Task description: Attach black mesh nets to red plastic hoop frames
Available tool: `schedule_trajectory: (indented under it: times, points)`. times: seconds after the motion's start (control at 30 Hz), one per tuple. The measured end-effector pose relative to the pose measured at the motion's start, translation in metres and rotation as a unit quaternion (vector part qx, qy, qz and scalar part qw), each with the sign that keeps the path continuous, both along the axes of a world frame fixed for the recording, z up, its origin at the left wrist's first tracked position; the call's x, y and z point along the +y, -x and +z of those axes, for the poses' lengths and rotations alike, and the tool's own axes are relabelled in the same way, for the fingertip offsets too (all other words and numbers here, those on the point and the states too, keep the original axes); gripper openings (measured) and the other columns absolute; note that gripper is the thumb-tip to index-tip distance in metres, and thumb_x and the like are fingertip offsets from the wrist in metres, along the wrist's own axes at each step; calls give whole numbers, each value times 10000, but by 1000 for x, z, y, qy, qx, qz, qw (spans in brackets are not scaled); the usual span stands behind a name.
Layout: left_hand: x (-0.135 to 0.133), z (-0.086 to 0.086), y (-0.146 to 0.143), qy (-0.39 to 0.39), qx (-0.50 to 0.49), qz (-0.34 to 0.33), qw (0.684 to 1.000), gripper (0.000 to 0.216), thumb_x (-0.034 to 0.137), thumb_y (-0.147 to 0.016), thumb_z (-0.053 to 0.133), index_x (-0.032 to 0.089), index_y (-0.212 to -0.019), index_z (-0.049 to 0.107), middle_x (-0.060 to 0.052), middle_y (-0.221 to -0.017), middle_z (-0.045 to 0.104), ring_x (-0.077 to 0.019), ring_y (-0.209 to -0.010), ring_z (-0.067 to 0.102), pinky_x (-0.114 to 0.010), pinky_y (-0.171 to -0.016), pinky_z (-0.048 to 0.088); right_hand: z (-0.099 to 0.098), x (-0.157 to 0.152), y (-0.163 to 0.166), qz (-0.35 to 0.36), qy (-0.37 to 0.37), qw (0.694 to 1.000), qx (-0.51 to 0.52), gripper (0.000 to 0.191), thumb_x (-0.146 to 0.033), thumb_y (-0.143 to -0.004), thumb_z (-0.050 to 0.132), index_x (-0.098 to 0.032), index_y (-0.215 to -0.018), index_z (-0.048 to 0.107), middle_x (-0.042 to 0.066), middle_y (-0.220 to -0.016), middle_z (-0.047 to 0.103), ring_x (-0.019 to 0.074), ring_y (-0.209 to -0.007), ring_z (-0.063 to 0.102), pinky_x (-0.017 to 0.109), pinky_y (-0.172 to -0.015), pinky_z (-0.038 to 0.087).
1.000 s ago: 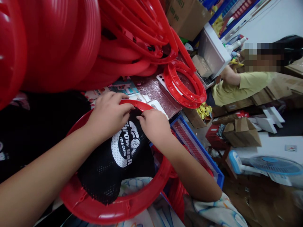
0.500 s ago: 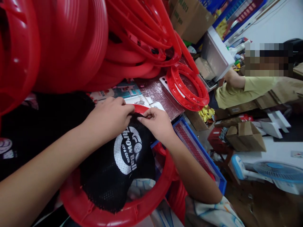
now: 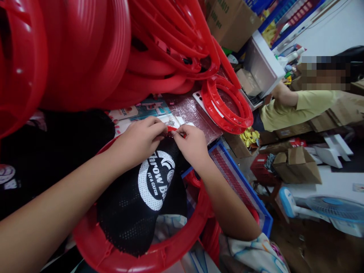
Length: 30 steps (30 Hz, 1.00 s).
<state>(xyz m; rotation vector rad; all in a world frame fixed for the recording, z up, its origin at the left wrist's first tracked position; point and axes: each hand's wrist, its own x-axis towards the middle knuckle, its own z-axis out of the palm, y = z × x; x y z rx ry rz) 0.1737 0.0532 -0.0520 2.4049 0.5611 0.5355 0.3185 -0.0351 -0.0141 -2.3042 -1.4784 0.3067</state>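
Observation:
A black mesh net [image 3: 125,216] printed "Throw Ball Fly & Catch" in white lies across a red plastic ring [image 3: 182,242], which rests tilted near my lap. At the ring's far side, my left hand [image 3: 142,142] is closed, its thumb and fingers pinching the net's edge against the rim. Just to its right, my right hand [image 3: 193,146] pinches the same edge between thumb and fingertips. A short stretch of red rim shows between the two hands. The mesh is folded below my right hand, hiding part of the print.
Large red rings [image 3: 85,49] are piled at the back left. Two smaller red rings [image 3: 209,102] sit on the maroon tabletop [image 3: 184,106]. More black fabric [image 3: 57,151] lies left. A blue-rimmed crate [image 3: 241,182] stands right; beyond are a person in a yellow shirt [image 3: 301,110] and a fan [image 3: 332,206].
My right hand has shifted slightly up and left along the rim, pulling the mesh so a fold now covers part of the print. My left hand has moved slightly right.

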Motion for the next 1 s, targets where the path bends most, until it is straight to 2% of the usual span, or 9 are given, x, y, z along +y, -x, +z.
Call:
schedule_trajectory:
  times: [0.2, 0.47, 0.77, 1.0]
  points:
    - [-3, -5, -1, -39, -14, -1, 999, 311, 215, -876, 413, 164, -1015, 686, -125, -1151, 596, -260, -1046, 583, -428, -908, 476, -2, 1, 1, -6, 12, 1000, -17, 159, -257, -827, 582, -172, -713, 653, 2, -686, 614, 128, -645, 505, 246, -612, 331]
    - [-3, -11, 0, -83, 7, 7, 996, 318, 235, -872, 425, 162, -988, 712, -151, -1164, 581, -283, -1041, 576, -452, -889, 479, 0, -1, 1, 8, 20, 1000, -18, 162, -262, -825, 590, -174, -711, 664, 2, -681, 621, 125, -631, 507, 240, -594, 331]
    - [-3, -8, 0, -112, 45, 3, 993, 309, 227, -875, 417, 163, -1022, 681, -155, -1180, 580, -309, -1009, 575, -462, -848, 479, 2, -1, 1, 21, 25, 999, -7, 163, -243, -815, 598, -171, -677, 644, -4, -662, 617, 119, -621, 515, 235, -585, 338]
    - [-4, -5, 0, -106, 51, 5, 993, 306, 242, -887, 413, 164, -1015, 680, -142, -1183, 583, -296, -1011, 575, -434, -857, 477, 4, -3, 0, 29, 23, 999, 1, 167, -223, -808, 599, -168, -652, 626, -16, -634, 600, 110, -604, 504, 228, -578, 334]
